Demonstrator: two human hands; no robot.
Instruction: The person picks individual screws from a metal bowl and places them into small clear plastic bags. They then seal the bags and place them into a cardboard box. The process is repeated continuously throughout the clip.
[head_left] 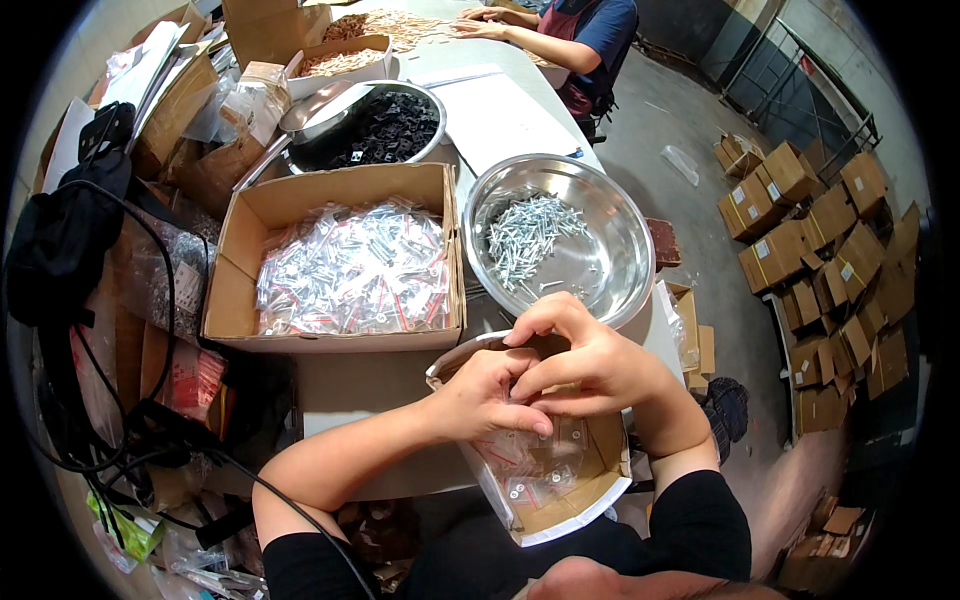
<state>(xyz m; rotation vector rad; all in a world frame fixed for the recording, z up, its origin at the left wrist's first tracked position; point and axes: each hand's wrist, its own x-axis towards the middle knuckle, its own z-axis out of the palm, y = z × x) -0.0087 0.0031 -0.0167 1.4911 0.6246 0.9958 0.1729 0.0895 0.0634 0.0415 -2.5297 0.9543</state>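
No text readable. Cartons (785,268) near 3 o'clock: small white labels (762,248), print too small to read. Clear bag (160,255) at 9 o'clock: pale tag (187,286), any marks on it illegible. Red pack (200,378) between 8 and 9 o'clock: pale marks, too blurred to tell if lettering.

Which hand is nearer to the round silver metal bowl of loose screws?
Right. The right hand is just below the bowl in the picture, its knuckles overlapping the near edge; the left hand sits farther off, down and left of the bowl.
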